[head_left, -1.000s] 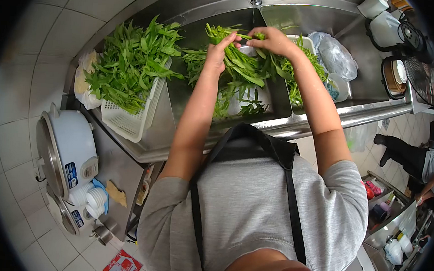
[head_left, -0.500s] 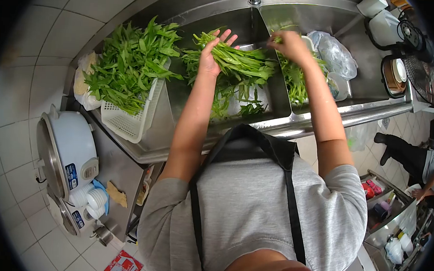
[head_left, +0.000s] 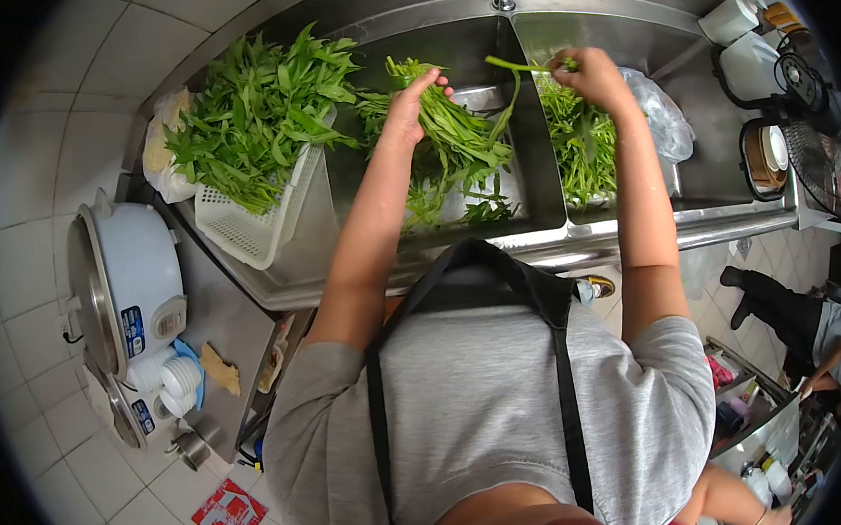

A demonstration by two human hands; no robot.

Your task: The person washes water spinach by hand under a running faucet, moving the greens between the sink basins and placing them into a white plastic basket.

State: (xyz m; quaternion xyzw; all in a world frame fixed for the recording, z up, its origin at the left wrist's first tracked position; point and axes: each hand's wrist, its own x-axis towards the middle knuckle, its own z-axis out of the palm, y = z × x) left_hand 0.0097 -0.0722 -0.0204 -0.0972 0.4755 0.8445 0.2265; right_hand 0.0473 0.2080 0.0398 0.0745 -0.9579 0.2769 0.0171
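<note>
- Left hand (head_left: 409, 106): fingers closed around the bundle of greens (head_left: 457, 138), held over the middle sink basin (head_left: 533, 178), leaves hanging down.
- Right hand (head_left: 596, 76): fingertips pinched together on a single stem (head_left: 517, 66), held above the sorted greens (head_left: 582, 147) in the right basin.
- Step in hand, as judged: picking stems one at a time out of the bundle and sorting them between basins.
- Next move calls for the pinch to part over the right-hand pile, then a reach back to the bundle while the left hand's clasp holds.
- White basket (head_left: 249, 231) on the left holds more leaves (head_left: 257, 108); rice cooker (head_left: 126, 283) stands below.
</note>
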